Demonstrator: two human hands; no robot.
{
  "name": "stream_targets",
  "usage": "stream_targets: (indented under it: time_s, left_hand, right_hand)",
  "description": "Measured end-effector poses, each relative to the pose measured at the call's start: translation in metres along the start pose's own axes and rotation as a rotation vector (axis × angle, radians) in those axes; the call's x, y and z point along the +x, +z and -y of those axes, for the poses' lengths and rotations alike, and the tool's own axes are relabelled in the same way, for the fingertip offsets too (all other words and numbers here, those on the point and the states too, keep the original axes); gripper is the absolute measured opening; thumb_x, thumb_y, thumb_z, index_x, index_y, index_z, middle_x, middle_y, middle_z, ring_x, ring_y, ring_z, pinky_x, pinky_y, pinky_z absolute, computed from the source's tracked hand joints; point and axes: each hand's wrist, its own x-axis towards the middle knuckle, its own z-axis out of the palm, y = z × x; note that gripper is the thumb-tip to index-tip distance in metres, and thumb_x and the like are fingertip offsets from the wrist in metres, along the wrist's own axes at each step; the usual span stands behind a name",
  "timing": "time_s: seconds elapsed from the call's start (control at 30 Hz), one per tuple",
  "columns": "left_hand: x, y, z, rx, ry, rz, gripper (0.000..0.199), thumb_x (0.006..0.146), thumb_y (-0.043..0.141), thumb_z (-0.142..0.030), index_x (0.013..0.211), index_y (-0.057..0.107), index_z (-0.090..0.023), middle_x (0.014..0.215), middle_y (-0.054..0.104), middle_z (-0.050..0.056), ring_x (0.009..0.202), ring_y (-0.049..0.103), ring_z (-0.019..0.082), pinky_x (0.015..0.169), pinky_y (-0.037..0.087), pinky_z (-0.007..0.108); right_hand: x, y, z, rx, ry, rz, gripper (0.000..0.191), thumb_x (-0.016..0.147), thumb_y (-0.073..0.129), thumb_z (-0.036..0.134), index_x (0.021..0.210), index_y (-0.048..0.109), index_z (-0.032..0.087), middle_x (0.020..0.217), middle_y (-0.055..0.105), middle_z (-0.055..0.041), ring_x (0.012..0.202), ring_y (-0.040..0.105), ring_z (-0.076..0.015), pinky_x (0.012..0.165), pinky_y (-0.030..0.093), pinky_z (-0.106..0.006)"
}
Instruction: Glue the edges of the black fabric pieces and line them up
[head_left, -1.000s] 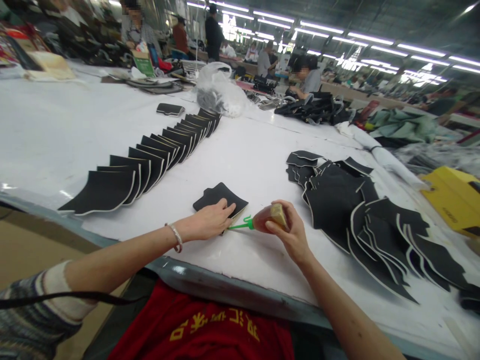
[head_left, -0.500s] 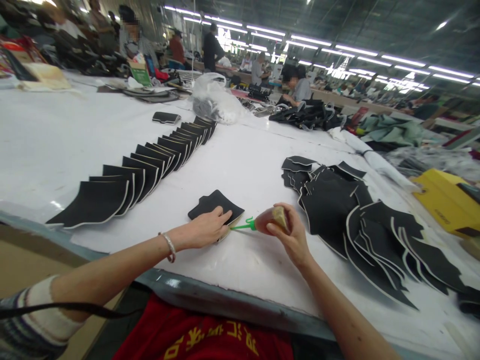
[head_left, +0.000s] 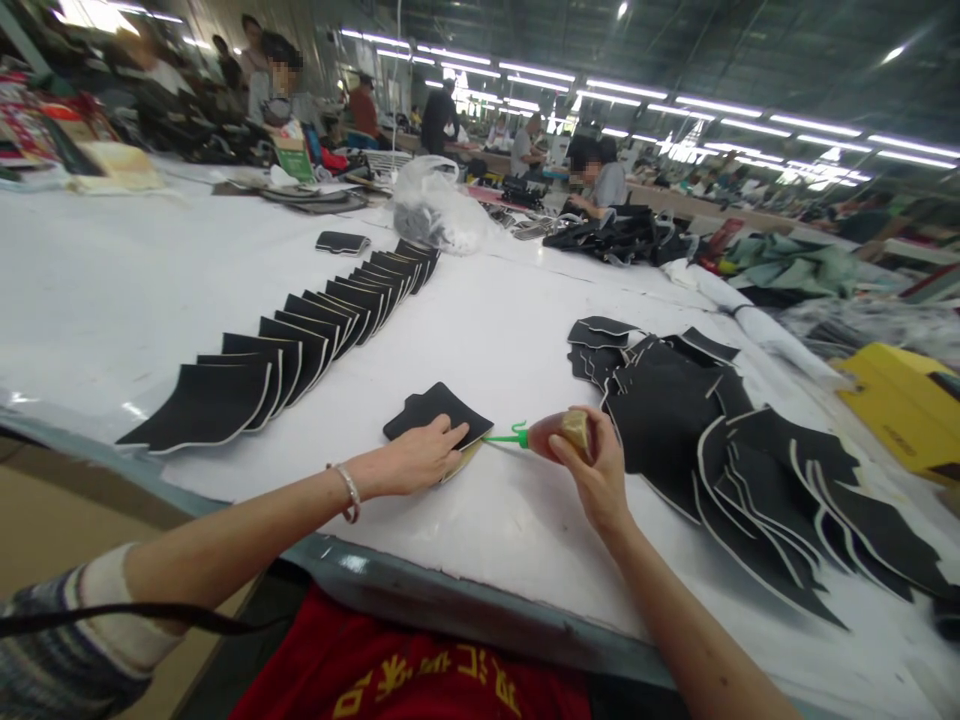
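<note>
My left hand (head_left: 426,455) lies with fingers stretched out on a black sheet piece (head_left: 429,407) and presses it to the table. A tan strip shows under the piece's right edge. In my right hand (head_left: 601,480) is a squeeze bottle (head_left: 556,438) of brownish content, tilted sideways with its thin green nozzle (head_left: 510,437) pointing left. The nozzle tip is at the right corner of the piece; whether it touches is too small to tell. Left of my hands, a fanned row of black pieces (head_left: 225,392) overlaps in a long line.
A loose pile of black pieces (head_left: 660,405) spreads to my right, beside a yellow box (head_left: 904,405). One black piece (head_left: 343,242) lies apart behind the row. Farther back are a clear plastic bag (head_left: 442,205) and a dark heap (head_left: 622,235). Several people work in the background.
The bottle and its nozzle tip have moved away from me and to the right, along the piece's edge to its corner. My left hand stays on the piece. The whole view has shifted slightly.
</note>
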Motion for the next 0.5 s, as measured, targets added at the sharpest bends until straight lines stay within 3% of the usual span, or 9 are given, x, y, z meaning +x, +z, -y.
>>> stream_targets:
  time_s: [0.13, 0.2, 0.27, 0.33, 0.4, 0.5]
  left_hand:
    - [0.001, 0.0, 0.001, -0.018, -0.009, 0.021, 0.03, 0.093, 0.039, -0.01, 0.092, 0.069, -0.011, 0.146, 0.045, 0.017, 0.104, 0.051, 0.026, 0.078, 0.045, 0.033]
    - [0.002, -0.005, -0.001, -0.072, -0.052, 0.057, 0.034, 0.095, 0.036, -0.014, 0.095, 0.069, -0.011, 0.145, 0.044, 0.017, 0.108, 0.051, 0.027, 0.081, 0.045, 0.034]
    - [0.003, -0.011, -0.003, -0.213, -0.153, 0.091, 0.037, 0.097, 0.034, -0.02, 0.113, 0.066, -0.011, 0.138, 0.05, 0.016, 0.107, 0.054, 0.025, 0.085, 0.045, 0.033]
    - [0.003, -0.015, -0.002, -0.412, -0.268, 0.099, 0.045, 0.097, 0.037, -0.03, 0.136, 0.052, -0.013, 0.124, 0.058, 0.012, 0.103, 0.058, 0.022, 0.087, 0.046, 0.03]
    - [0.002, -0.017, 0.004, -0.556, -0.336, 0.039, 0.05, 0.095, 0.042, -0.032, 0.141, 0.048, -0.015, 0.117, 0.06, 0.01, 0.105, 0.06, 0.021, 0.092, 0.045, 0.028]
    - [-0.003, -0.012, 0.017, -0.598, -0.549, -0.216, 0.043, 0.092, 0.045, -0.029, 0.132, 0.057, -0.016, 0.122, 0.058, 0.012, 0.112, 0.057, 0.023, 0.099, 0.043, 0.03]
  right_hand:
    - [-0.011, 0.009, 0.008, 0.129, 0.106, 0.11, 0.048, 0.075, 0.077, 0.047, 0.112, 0.059, 0.023, 0.101, 0.062, -0.0023, 0.095, 0.058, -0.0233, 0.091, 0.046, -0.039]
    - [-0.018, 0.013, 0.014, 0.286, 0.238, 0.142, 0.047, 0.072, 0.08, 0.048, 0.108, 0.062, 0.023, 0.096, 0.064, -0.0017, 0.09, 0.061, -0.0224, 0.085, 0.051, -0.038]
    - [-0.02, 0.013, 0.018, 0.49, 0.449, 0.124, 0.045, 0.069, 0.082, 0.046, 0.103, 0.065, 0.022, 0.096, 0.067, -0.0029, 0.087, 0.064, -0.0228, 0.077, 0.056, -0.037]
    - [-0.015, 0.007, 0.016, 0.675, 0.631, 0.035, 0.04, 0.068, 0.082, 0.045, 0.098, 0.068, 0.023, 0.098, 0.07, -0.0043, 0.088, 0.068, -0.025, 0.075, 0.061, -0.041]
    - [-0.005, -0.003, 0.008, 0.813, 0.725, -0.095, 0.034, 0.067, 0.082, 0.039, 0.096, 0.07, 0.026, 0.107, 0.071, -0.0048, 0.095, 0.069, -0.0261, 0.074, 0.064, -0.041]
    - [0.014, -0.021, -0.009, 0.952, 0.77, -0.127, 0.04, 0.074, 0.073, 0.047, 0.106, 0.071, 0.024, 0.124, 0.065, -0.0116, 0.105, 0.067, -0.0277, 0.072, 0.065, -0.037]
